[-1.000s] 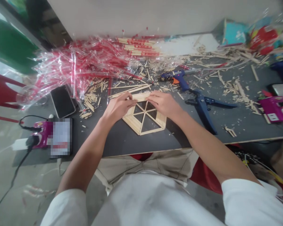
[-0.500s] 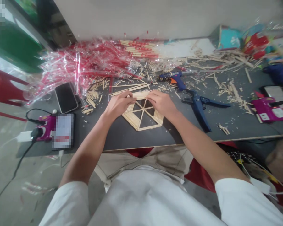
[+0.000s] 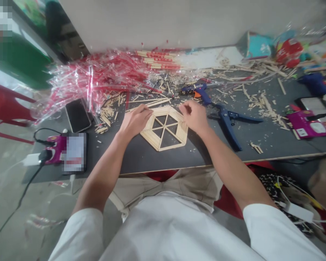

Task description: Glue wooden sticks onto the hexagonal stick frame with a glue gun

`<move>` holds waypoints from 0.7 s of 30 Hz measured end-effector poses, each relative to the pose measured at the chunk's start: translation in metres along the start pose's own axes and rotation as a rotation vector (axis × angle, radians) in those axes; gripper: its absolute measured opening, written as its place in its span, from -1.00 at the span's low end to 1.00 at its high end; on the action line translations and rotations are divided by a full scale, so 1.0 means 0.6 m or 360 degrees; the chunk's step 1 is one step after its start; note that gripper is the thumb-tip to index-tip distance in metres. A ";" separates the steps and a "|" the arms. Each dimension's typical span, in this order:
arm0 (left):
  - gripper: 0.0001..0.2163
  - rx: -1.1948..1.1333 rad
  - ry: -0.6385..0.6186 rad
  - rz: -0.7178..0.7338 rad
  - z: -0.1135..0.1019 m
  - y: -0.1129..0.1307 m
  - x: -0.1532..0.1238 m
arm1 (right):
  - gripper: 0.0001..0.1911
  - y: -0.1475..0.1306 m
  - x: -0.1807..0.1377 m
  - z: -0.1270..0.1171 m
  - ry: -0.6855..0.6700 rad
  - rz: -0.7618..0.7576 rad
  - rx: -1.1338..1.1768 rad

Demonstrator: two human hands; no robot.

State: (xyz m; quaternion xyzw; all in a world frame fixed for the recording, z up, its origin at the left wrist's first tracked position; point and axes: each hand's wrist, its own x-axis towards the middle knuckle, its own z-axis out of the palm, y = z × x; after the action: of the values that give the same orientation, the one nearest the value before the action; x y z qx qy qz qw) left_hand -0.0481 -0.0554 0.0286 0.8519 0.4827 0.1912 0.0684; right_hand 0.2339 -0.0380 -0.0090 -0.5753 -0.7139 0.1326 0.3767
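Observation:
A hexagonal frame of pale wooden sticks (image 3: 181,135) lies flat on the dark table, with crossed sticks meeting at its centre and several layers of sticks along most sides. My left hand (image 3: 136,121) holds the frame's upper left corner, its fingers bent together over the edge. At the upper right corner is my right hand (image 3: 195,115), fingers curled into a pinch; whatever is between the fingertips, if anything, is hidden. Just beyond the frame lie a few loose sticks (image 3: 159,102). A blue glue gun (image 3: 201,91) and blue-handled cutters (image 3: 228,123) lie to the right.
Red and clear plastic wrappers (image 3: 103,74) heap at the back left, beside wrapped chopsticks (image 3: 160,59). Stick scraps (image 3: 266,107) litter the table. Phones (image 3: 77,115) and a purple power strip (image 3: 55,148) lie left; another purple strip (image 3: 306,123) is at right.
My right hand has moved off the frame's far side, to the right, and its fingers have curled in. My left hand stays at the upper left corner.

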 end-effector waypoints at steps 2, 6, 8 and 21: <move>-0.62 0.0025 -0.0003 -0.0097 -0.007 0.003 0.000 | -0.77 0.005 0.002 -0.010 -0.0057 0.0104 0.0030; -0.64 0.0065 -0.0009 -0.0229 -0.008 0.002 0.001 | -0.78 -0.001 -0.001 -0.024 -0.0265 0.0142 0.0065; -0.66 0.0010 -0.0001 -0.0241 -0.002 -0.001 0.002 | -0.76 -0.009 -0.004 -0.027 -0.0375 0.0079 0.0077; -0.71 -0.0223 0.0074 -0.0321 0.013 0.014 0.005 | 0.03 -0.034 -0.020 -0.032 -0.0821 -0.0116 0.0120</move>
State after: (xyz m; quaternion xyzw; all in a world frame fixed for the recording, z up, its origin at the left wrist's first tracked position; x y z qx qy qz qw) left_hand -0.0368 -0.0568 0.0246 0.7875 0.5529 0.2362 0.1355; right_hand 0.2329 -0.0598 0.0121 -0.4820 -0.8011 0.2876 0.2078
